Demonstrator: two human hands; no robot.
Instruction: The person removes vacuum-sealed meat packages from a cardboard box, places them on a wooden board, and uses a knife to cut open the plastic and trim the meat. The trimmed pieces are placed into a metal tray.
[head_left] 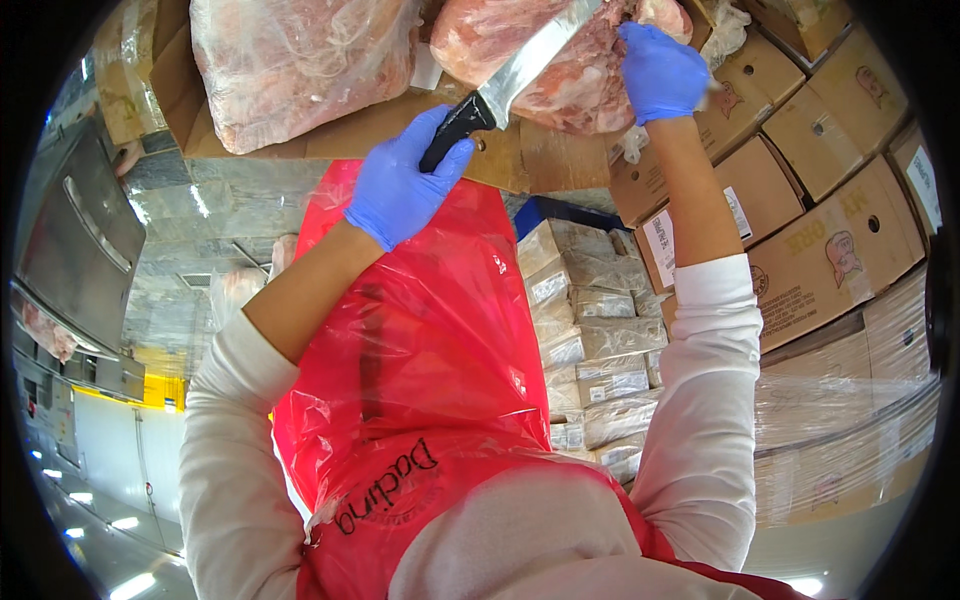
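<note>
My left hand [408, 180], in a blue glove, is wrapped round the black handle of a large knife [535, 62]. Its broad steel blade points up and to the right, over a big piece of raw pink meat [575, 95]. At the right side of that meat, my gloved right hand [664, 76] is closed on its edge; the fingertips are partly hidden. To the left lies another large chunk of meat in clear plastic [300, 70]. Both pieces rest on brown cardboard [565, 160].
Cardboard boxes [830, 265] are stacked close on the right, the lower ones in stretch film. Past my red apron [410, 320], a pile of wrapped packages [605, 335] stands lower down. A steel cabinet [80, 230] is at the far left, above a wet-looking tiled floor [190, 190].
</note>
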